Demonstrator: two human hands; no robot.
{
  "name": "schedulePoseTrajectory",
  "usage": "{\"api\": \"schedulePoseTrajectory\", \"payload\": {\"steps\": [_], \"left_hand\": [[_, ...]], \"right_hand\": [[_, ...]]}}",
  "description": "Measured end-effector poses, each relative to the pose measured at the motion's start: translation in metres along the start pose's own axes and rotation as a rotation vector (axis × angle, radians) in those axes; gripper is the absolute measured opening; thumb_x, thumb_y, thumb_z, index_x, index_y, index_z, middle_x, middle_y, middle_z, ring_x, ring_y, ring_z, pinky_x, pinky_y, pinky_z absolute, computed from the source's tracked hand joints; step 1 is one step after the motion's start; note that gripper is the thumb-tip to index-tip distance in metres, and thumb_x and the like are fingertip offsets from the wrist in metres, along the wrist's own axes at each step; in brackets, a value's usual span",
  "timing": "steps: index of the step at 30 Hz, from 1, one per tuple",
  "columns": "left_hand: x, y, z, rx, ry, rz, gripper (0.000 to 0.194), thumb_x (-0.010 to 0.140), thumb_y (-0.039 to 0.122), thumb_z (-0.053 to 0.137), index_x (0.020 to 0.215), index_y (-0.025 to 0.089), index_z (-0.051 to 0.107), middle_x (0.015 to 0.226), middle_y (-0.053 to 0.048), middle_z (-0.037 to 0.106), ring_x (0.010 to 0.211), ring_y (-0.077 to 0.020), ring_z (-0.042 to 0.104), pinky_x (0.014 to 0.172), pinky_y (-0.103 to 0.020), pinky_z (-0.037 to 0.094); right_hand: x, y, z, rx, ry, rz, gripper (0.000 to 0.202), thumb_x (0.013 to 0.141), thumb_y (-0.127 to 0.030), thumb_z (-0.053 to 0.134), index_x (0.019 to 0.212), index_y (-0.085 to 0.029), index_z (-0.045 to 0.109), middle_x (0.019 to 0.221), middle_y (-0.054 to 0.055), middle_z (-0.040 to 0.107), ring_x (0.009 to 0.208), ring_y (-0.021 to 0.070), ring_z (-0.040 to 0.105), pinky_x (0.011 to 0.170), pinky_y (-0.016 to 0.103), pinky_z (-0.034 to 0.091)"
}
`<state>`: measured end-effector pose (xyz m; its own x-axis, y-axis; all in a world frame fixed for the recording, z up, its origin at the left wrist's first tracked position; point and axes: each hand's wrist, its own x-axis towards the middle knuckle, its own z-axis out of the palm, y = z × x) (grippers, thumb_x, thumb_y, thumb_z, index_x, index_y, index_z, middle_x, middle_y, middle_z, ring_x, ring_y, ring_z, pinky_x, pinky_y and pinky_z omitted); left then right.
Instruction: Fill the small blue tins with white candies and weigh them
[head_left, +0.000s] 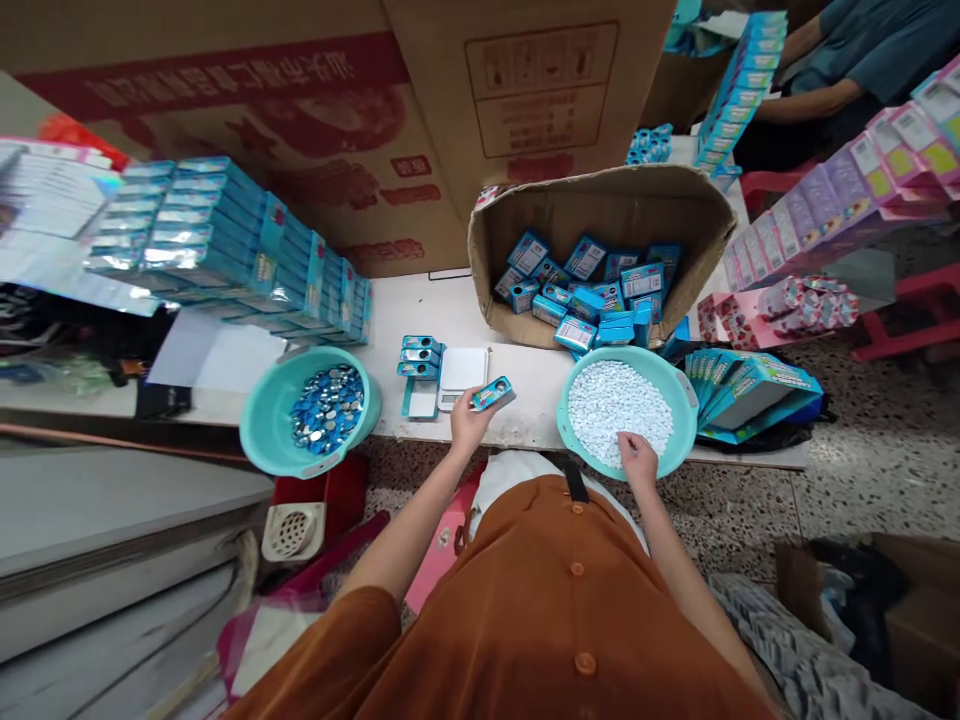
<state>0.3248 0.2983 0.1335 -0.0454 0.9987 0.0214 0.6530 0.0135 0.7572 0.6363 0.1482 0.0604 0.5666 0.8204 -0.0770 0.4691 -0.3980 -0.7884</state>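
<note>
A small blue box (493, 393) with a round dark hole is held in my left hand (469, 422), just right of a white scale (463, 372). My right hand (637, 458) is over the near part of a turquoise basin (686, 420) filled with small white pellets (619, 405). Its fingers are pinched together at the pellets, and what they hold is too small to make out. Left of the scale, a few blue boxes (420, 356) lie stacked at the far end of an open blue display tray (421, 400).
On the left, another turquoise basin (255, 420) contains blue and silver pieces. Behind it rise stacked blue cartons (225, 240). A cut cardboard box (600, 190) full of small blue boxes stands beyond the scale and pellets. At the upper right, a person (877, 60) sits.
</note>
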Motion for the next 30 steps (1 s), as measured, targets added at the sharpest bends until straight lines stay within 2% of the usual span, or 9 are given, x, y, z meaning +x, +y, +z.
{"api": "schedulePoseTrajectory", "payload": {"steps": [4,8,11,14,19,23,25,27,30], "left_hand": [[0.045,-0.021,-0.021,0.202,0.016,-0.009,0.042,0.066,0.036,0.072,0.104,0.022,0.06,0.094,-0.005,0.067,0.085,-0.0234,0.061,0.077,-0.035,0.047],[0.091,-0.033,-0.041,0.33,-0.03,0.032,0.044,0.068,0.033,0.069,0.109,0.021,0.058,0.098,-0.005,0.067,0.089,-0.0254,0.062,0.08,-0.034,0.046],[0.115,-0.04,-0.048,0.397,-0.062,0.03,0.044,0.069,0.031,0.068,0.11,0.021,0.058,0.1,-0.006,0.066,0.091,-0.0262,0.061,0.081,-0.035,0.046],[0.128,-0.046,-0.047,0.417,-0.1,0.023,0.044,0.068,0.03,0.068,0.11,0.02,0.058,0.101,-0.006,0.066,0.092,-0.0256,0.061,0.08,-0.034,0.046],[0.136,-0.06,-0.039,0.436,-0.203,0.039,0.043,0.067,0.027,0.068,0.108,0.02,0.058,0.098,-0.006,0.066,0.089,-0.0248,0.06,0.078,-0.033,0.046],[0.136,-0.067,-0.037,0.481,-0.226,0.201,0.049,0.067,0.028,0.068,0.114,0.018,0.055,0.109,-0.01,0.061,0.105,-0.0283,0.053,0.089,-0.037,0.042],[0.131,-0.067,-0.041,0.473,-0.183,0.313,0.058,0.064,0.029,0.071,0.118,0.017,0.052,0.116,-0.011,0.057,0.114,-0.0297,0.047,0.098,-0.04,0.036],[0.118,-0.064,-0.049,0.451,-0.098,0.36,0.063,0.065,0.031,0.071,0.122,0.018,0.049,0.121,-0.012,0.054,0.118,-0.0297,0.043,0.103,-0.041,0.031],[0.084,-0.064,-0.062,0.395,0.072,0.282,0.053,0.073,0.035,0.065,0.12,0.018,0.049,0.116,-0.01,0.056,0.114,-0.0275,0.046,0.101,-0.041,0.033]], "right_hand": [[-0.003,0.001,-0.002,-0.027,-0.027,0.009,0.038,0.081,-0.047,0.044,0.079,-0.017,0.067,0.085,0.009,0.067,0.081,0.0207,0.058,0.079,0.032,0.043],[-0.009,0.005,-0.006,-0.045,-0.024,0.022,0.04,0.081,-0.049,0.044,0.081,-0.017,0.067,0.087,0.01,0.067,0.083,0.0218,0.059,0.08,0.033,0.043],[-0.015,0.01,-0.009,-0.057,-0.017,0.039,0.04,0.08,-0.049,0.045,0.082,-0.016,0.067,0.088,0.011,0.067,0.084,0.0225,0.059,0.08,0.034,0.043],[-0.021,0.013,-0.012,-0.064,-0.017,0.052,0.04,0.081,-0.049,0.045,0.083,-0.016,0.067,0.088,0.01,0.068,0.084,0.0226,0.059,0.08,0.033,0.043],[-0.027,0.013,-0.017,-0.071,-0.007,0.054,0.04,0.082,-0.049,0.044,0.082,-0.016,0.067,0.086,0.01,0.067,0.082,0.0224,0.059,0.079,0.033,0.043],[-0.028,0.01,-0.019,-0.08,-0.029,0.079,0.042,0.082,-0.05,0.044,0.084,-0.016,0.067,0.087,0.01,0.068,0.082,0.0227,0.059,0.077,0.032,0.043],[-0.027,0.008,-0.018,-0.085,-0.045,0.091,0.042,0.082,-0.051,0.044,0.085,-0.016,0.067,0.089,0.011,0.068,0.084,0.0231,0.059,0.077,0.032,0.043],[-0.026,0.008,-0.016,-0.089,-0.05,0.099,0.042,0.082,-0.051,0.044,0.085,-0.016,0.067,0.09,0.011,0.068,0.085,0.0233,0.059,0.078,0.032,0.042],[-0.025,0.008,-0.013,-0.094,-0.052,0.099,0.043,0.081,-0.051,0.044,0.085,-0.016,0.067,0.089,0.011,0.068,0.084,0.0235,0.059,0.079,0.032,0.042]]}}
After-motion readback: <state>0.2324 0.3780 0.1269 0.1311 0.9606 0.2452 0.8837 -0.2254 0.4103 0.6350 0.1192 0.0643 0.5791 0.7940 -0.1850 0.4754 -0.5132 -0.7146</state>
